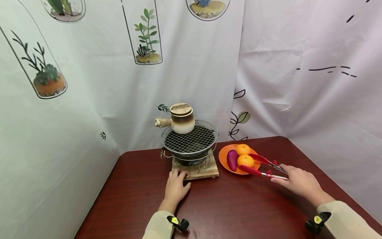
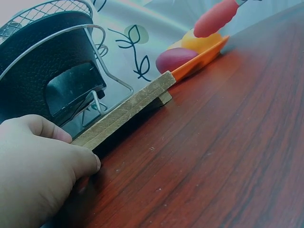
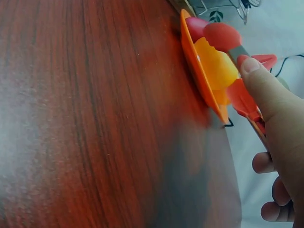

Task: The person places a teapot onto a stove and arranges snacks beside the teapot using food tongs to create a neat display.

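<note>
My left hand [image 1: 175, 188] pinches the front edge of a wooden board [image 2: 133, 107], with the thumb at its edge and fingers over the top. On that board stands a black grill [image 2: 52, 66] with a round wire rack [image 1: 194, 141]. With my right hand [image 1: 299, 181] I hold red-tipped metal tongs [image 1: 252, 170], their arms spread apart. The tong tips are on either side of the front orange [image 1: 246, 161] on an orange plate [image 1: 222, 159]. A second orange [image 1: 243, 149] and a purple, sweet-potato-like piece [image 1: 232, 160] share the plate.
A lidded clay pot [image 1: 183, 122] with a side handle sits toward the back of the rack. White printed cloth [image 1: 203, 83] hangs behind and beside the reddish-brown table [image 1: 226, 205]. The plate stands just right of the board.
</note>
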`<state>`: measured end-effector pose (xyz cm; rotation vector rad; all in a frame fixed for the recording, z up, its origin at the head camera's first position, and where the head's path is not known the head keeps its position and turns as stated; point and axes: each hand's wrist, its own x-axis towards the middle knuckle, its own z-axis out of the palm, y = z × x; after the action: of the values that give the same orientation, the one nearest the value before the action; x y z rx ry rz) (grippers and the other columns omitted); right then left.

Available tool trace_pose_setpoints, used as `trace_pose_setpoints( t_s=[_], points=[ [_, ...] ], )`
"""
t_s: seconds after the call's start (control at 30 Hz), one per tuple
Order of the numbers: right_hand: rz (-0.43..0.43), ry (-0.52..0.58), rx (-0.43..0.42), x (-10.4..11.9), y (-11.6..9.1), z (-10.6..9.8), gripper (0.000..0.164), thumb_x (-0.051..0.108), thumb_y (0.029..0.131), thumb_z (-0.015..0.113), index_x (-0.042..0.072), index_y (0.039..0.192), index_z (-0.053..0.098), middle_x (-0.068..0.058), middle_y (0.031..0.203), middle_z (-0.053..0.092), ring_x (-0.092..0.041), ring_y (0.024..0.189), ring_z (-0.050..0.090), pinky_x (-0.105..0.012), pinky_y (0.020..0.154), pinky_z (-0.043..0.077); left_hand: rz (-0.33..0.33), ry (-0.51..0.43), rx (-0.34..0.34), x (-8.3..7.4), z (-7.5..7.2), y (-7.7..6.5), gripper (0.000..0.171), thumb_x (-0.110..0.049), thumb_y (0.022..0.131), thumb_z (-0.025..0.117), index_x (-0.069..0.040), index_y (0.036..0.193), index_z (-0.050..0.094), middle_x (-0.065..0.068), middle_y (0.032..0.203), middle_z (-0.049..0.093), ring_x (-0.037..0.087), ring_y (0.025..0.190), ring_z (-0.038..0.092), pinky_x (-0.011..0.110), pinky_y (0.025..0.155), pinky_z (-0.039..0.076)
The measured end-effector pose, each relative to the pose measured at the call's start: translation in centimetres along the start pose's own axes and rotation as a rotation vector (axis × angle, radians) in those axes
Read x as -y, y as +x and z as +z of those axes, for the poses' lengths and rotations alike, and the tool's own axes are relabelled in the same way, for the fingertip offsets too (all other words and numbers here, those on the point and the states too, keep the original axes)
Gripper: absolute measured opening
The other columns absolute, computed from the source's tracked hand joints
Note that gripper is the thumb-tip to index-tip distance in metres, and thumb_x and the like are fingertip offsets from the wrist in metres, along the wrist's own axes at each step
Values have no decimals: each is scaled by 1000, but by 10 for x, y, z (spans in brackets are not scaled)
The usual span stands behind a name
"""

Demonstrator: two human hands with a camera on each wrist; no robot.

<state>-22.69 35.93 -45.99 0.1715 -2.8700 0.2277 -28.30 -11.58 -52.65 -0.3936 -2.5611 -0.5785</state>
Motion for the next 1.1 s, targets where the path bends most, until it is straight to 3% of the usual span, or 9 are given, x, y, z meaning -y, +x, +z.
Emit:
trace_pose_setpoints(
  t_s=[0.47,1.1],
  points=[
    [2,-11,48,0,7,6,91,76,79,66,0,129,65,-25,119,67,-41,103,66,-60,70,54,-9,2,18,0,0,1,34,-25,81,83,-21,112,69,10,117,56,32,111,49,50,92,47],
    [-3,-6,39,0,9,1,92,76,80,65,-1,131,64,-26,119,68,-41,100,67,-59,67,54,-17,-3,24,-1,1,2,35,-26,81,83,-20,112,68,12,121,55,34,115,48,51,97,44]
  ],
)
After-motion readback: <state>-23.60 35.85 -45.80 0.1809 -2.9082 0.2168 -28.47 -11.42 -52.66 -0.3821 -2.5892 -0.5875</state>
